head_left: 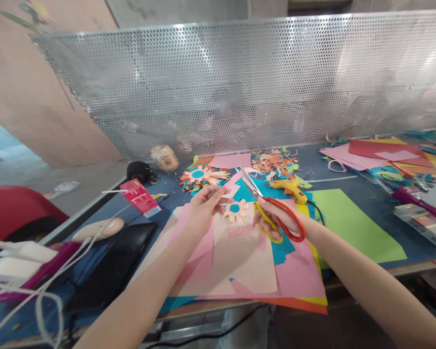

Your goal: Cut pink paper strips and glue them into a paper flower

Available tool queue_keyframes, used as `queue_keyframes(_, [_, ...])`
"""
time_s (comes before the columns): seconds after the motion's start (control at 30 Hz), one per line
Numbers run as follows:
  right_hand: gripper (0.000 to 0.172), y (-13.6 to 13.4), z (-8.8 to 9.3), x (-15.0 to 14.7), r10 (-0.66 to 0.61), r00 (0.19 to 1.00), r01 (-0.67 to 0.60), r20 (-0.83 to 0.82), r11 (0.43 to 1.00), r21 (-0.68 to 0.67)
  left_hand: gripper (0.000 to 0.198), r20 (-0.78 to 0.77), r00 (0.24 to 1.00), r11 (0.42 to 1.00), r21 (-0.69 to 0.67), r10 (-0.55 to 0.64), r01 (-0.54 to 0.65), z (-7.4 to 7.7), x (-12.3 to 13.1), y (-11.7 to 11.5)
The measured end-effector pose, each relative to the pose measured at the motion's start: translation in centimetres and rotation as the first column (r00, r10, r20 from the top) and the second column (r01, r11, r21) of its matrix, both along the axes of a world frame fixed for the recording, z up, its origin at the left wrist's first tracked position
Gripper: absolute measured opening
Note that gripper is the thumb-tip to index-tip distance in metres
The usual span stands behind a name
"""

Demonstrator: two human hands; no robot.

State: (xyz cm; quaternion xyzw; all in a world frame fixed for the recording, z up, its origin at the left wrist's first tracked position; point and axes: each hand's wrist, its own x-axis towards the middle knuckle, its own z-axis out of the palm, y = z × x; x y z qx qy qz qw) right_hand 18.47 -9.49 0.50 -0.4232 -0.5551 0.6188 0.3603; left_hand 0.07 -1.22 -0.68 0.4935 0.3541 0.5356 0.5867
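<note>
My right hand (pixel 272 215) grips scissors (pixel 288 220) with one red and one yellow handle loop, their blades slightly apart and pointing up and away. Across from them, my left hand (pixel 205 206) is closed in a pinch on a small piece of pink paper (pixel 233 181) near the blades; its fingers partly hide it. Just below the fingertips lies a fringed peach paper flower (pixel 236 211) with a blue centre. Beneath both hands is a cream sheet (pixel 245 264), on top of pink, blue, yellow and orange sheets.
A yellow glue gun (pixel 288 188) lies beside a green sheet (pixel 352 225). Paper shreds (pixel 276 164) and another paper flower (pixel 198 174) sit behind. At left are a black phone (pixel 112 264), a mouse (pixel 100 229) and white cables. A perforated metal screen (pixel 240 87) borders the table.
</note>
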Motion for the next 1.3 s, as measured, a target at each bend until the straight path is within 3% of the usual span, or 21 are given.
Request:
queue_keyframes(0.27, [0.058,-0.15,0.24,-0.13,-0.025,0.999,0.027,0.026,0.997,-0.079,0.031,0.004,1.0,0.999,0.032,0.015,-0.015,-0.18,-0.16,0.27])
queue_keyframes(0.67, [0.055,-0.23,0.26,-0.02,-0.039,0.997,0.038,0.071,0.999,0.004,0.027,-0.023,0.998,0.994,0.096,0.057,-0.055,0.05,-0.2,0.02])
queue_keyframes(1.13, [0.052,0.3,-0.45,0.03,-0.063,0.998,0.065,0.024,0.991,-0.116,0.016,0.007,0.998,0.993,0.101,0.065,-0.065,0.1,-0.32,0.23])
queue_keyframes(1.3, [0.053,0.34,-0.59,0.1,-0.02,0.997,0.027,0.074,0.995,-0.098,0.019,0.112,0.991,0.995,-0.046,-0.079,0.085,0.28,-1.01,0.79])
